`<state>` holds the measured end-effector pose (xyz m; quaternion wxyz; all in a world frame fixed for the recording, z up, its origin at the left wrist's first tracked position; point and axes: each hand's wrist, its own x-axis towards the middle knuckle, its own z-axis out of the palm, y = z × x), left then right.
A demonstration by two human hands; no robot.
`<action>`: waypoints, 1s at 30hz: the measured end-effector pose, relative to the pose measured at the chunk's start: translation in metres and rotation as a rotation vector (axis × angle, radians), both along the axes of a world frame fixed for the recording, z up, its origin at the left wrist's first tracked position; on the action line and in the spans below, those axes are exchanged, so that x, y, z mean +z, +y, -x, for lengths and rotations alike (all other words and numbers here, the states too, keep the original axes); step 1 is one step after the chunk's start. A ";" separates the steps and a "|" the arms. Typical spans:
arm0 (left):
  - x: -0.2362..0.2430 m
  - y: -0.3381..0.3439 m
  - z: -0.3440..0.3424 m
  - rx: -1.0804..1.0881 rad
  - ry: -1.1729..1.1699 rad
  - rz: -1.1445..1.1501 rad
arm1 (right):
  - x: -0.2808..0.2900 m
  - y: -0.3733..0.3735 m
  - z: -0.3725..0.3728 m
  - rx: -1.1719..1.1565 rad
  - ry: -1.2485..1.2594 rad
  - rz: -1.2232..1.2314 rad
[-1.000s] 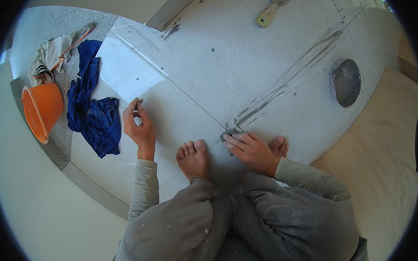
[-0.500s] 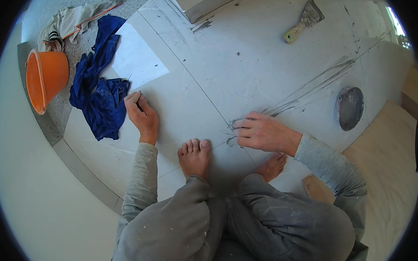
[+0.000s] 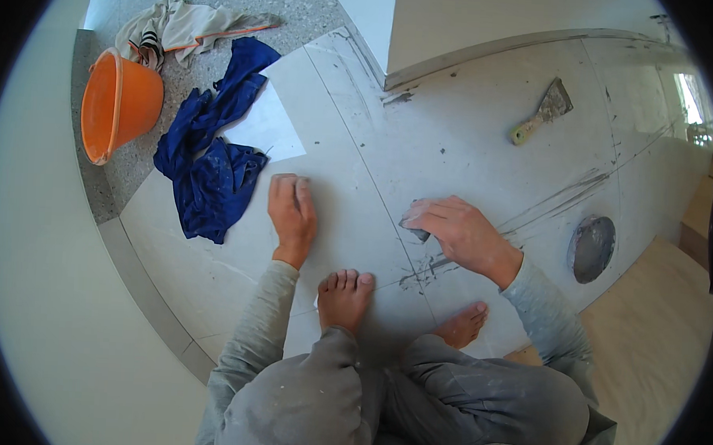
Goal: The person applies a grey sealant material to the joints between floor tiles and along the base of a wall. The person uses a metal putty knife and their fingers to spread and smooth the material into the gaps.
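Observation:
My right hand (image 3: 461, 231) grips a small dark grey flat scraper (image 3: 416, 231), its edge low over the pale floor tiles (image 3: 357, 211) beside a dark joint. Fingers mostly cover the scraper, so its full shape is hidden. Curled fingers close my left hand (image 3: 293, 216) above the tiles, right of a crumpled navy-blue cloth (image 3: 215, 186); whether anything is inside them is hidden. Dark grey paste smears (image 3: 560, 198) run along the joint to the right of my right hand.
A round dish of grey paste (image 3: 592, 249) stands at the right. Farther off lies a putty knife (image 3: 543, 113). At the left are an orange bucket (image 3: 135, 101), a beige cloth (image 3: 191, 28) and a white sheet (image 3: 273, 127). A wall corner (image 3: 388, 77) juts in at the far side.
The view has shifted, so the floor things sit lower and farther right. My right hand has moved left and away from the tile crossing, bringing the scraper into sight. My left hand stays curled.

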<state>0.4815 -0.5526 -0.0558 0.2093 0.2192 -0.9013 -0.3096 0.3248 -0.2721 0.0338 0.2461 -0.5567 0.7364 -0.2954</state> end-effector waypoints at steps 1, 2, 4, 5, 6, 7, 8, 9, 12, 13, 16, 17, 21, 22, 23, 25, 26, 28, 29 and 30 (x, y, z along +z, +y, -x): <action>0.013 0.025 0.021 -0.099 -0.019 -0.059 | 0.003 0.003 -0.008 -0.225 -0.089 0.070; 0.023 0.056 0.048 -0.232 0.016 -0.179 | 0.007 0.013 -0.013 -0.363 -0.135 0.099; 0.044 0.116 0.108 -0.516 0.002 -0.224 | 0.012 0.045 -0.028 -0.674 -0.209 0.148; 0.051 0.140 0.130 -0.568 -0.034 -0.186 | 0.007 0.058 -0.041 -0.839 -0.258 0.180; 0.052 0.170 0.157 -0.616 -0.086 -0.144 | 0.005 0.078 -0.051 -1.009 -0.308 0.199; 0.050 0.196 0.176 -0.584 -0.060 -0.062 | 0.001 0.095 -0.060 -1.174 -0.377 0.225; 0.046 0.212 0.194 -0.543 -0.039 0.027 | 0.001 0.106 -0.067 -1.258 -0.405 0.248; 0.032 0.223 0.212 -0.519 -0.034 0.051 | -0.002 0.113 -0.073 -1.342 -0.446 0.260; 0.004 0.247 0.247 -0.431 -0.165 0.300 | -0.003 0.138 -0.084 -1.484 -0.404 0.244; 0.008 0.248 0.252 -0.423 -0.213 0.280 | -0.002 0.143 -0.085 -1.481 -0.403 0.226; 0.015 0.234 0.248 -0.449 -0.263 0.212 | -0.002 0.155 -0.081 -1.436 -0.323 0.216; 0.015 0.223 0.241 -0.488 -0.268 0.168 | -0.006 0.157 -0.082 -1.429 -0.298 0.234; 0.081 0.152 0.131 -0.606 -0.424 -0.479 | -0.004 0.182 -0.070 -1.518 -0.215 0.232; 0.091 0.130 0.090 -0.584 -0.431 -0.550 | -0.005 0.181 -0.068 -1.514 -0.221 0.240; 0.086 0.110 0.044 -0.547 -0.332 -0.641 | -0.007 0.177 -0.069 -1.517 -0.244 0.238; 0.091 0.089 -0.001 -0.295 -0.271 -0.704 | -0.005 0.171 -0.073 -1.531 -0.250 0.222; 0.090 0.082 -0.004 -0.293 -0.279 -0.710 | -0.006 0.166 -0.074 -1.490 -0.251 0.192; 0.096 0.062 0.018 0.000 -0.103 -0.850 | -0.006 0.158 -0.071 -1.428 -0.248 0.163; 0.087 0.055 0.036 0.016 -0.074 -0.876 | -0.004 0.152 -0.070 -1.404 -0.254 0.160; 0.078 0.049 0.058 0.035 -0.048 -0.895 | -0.003 0.144 -0.071 -1.378 -0.268 0.159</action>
